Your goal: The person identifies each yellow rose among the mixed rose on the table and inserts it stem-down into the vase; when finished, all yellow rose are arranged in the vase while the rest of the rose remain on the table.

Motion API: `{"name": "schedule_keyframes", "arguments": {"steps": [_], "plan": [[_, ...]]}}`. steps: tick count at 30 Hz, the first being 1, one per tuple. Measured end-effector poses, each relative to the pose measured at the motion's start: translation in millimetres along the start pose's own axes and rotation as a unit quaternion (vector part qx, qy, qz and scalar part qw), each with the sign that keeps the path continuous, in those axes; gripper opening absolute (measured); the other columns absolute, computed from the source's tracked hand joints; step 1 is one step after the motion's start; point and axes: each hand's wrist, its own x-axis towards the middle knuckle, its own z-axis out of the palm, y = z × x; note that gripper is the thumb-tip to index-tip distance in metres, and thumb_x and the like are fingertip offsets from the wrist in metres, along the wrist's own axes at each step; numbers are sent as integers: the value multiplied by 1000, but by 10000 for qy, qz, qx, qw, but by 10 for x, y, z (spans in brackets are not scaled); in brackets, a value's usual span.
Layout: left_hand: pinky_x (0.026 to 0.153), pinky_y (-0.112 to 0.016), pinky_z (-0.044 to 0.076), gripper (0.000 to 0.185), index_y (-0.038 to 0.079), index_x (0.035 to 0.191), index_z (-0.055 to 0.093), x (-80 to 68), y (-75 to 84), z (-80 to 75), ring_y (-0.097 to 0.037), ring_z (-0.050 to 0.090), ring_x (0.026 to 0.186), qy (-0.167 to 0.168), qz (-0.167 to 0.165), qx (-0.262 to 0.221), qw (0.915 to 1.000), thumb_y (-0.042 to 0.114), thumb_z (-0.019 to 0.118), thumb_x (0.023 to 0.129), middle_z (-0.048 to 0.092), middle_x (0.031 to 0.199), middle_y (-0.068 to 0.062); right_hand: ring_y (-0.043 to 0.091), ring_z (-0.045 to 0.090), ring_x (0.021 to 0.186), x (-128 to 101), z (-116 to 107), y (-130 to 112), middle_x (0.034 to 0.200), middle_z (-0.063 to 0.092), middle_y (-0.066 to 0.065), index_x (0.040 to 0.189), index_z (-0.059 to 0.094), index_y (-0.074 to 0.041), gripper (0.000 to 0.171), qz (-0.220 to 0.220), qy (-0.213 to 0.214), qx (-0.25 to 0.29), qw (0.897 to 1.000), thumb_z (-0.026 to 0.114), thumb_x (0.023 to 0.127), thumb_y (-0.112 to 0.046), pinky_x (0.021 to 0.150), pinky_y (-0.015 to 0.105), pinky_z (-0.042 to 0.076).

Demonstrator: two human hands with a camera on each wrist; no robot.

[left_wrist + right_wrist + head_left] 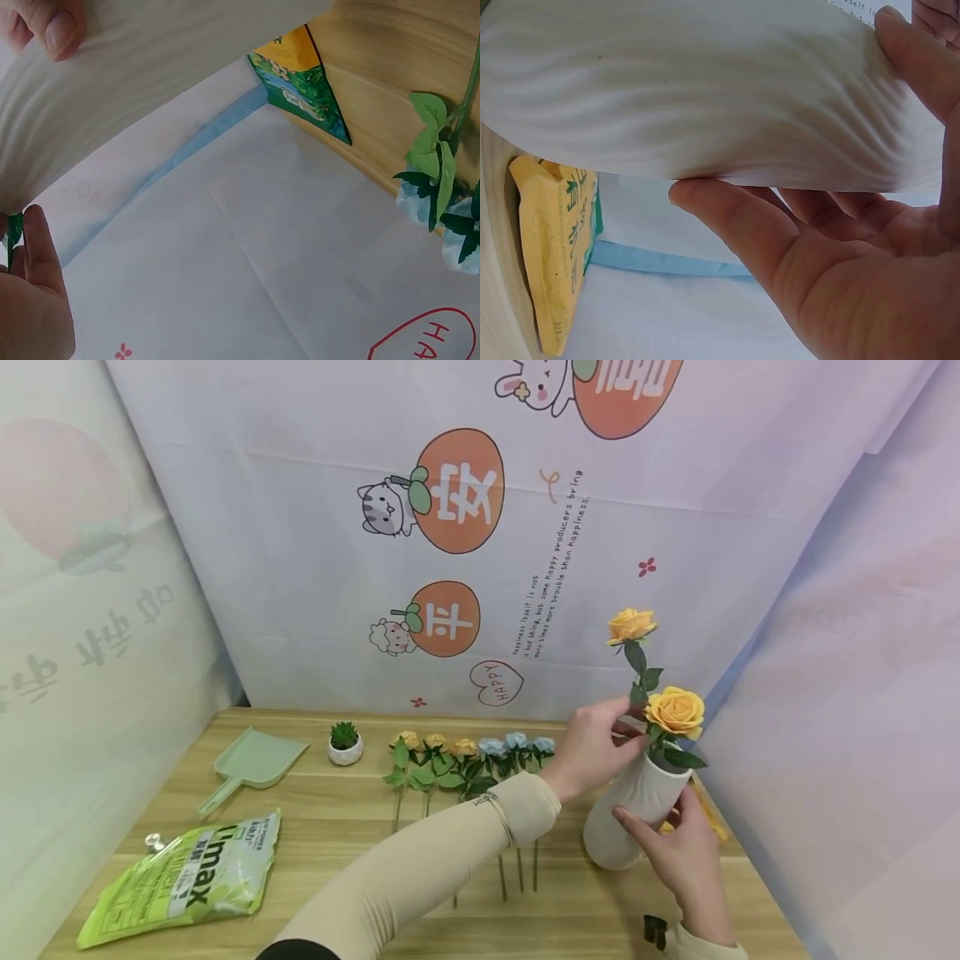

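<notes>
A white ribbed vase (628, 814) stands slightly tilted at the right of the table, with a large yellow rose (675, 712) at its mouth. My right hand (681, 858) grips the vase's side; in the right wrist view its fingers (739, 217) press on the ribbed wall. Above the rim my left hand (597, 745) pinches the leafy stem of a taller yellow rose (632, 626). In the left wrist view, a bit of green shows between the left hand's fingers (41, 251). The stems' lower ends are hidden.
Several yellow roses (435, 742) and blue roses (516, 742) lie in a row. Left of them are a potted succulent (345, 745), a green dustpan (258, 758) and a lime bag (191, 881). A yellow packet (551, 247) lies behind the vase.
</notes>
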Motion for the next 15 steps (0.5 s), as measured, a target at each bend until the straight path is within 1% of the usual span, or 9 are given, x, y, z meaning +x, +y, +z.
{"name": "schedule_keyframes", "arguments": {"steps": [3,8,11,15], "plan": [[83,-7,54,21,9,122,71,-24,-1,6,6,69,97,-63,112,205,9997,8,76,102,75,120,-4,52,49,142,-2,-1,2,159,46,23,164,33,-8,107,3,-14,2,10000,89,86,-56,108,68,50],[82,-6,53,21,7,124,73,-80,10,6,5,69,97,-231,204,411,9987,13,74,104,75,120,-6,51,48,143,-13,-7,9,159,46,22,164,33,-9,105,-34,-80,89,9999,89,87,-54,108,68,49],[83,-6,54,25,7,128,73,-106,19,-2,3,71,100,-245,252,346,9988,14,74,104,76,123,-6,51,47,144,-14,-9,7,159,46,22,164,33,-9,105,-56,-89,97,9999,88,88,-54,109,69,49],[82,-9,56,27,7,130,73,-124,24,-21,1,74,101,-188,170,23,9997,13,75,103,77,125,-6,51,47,144,-9,-12,3,159,46,22,164,33,-9,104,-95,-61,89,9999,89,87,-53,109,70,48]]}}
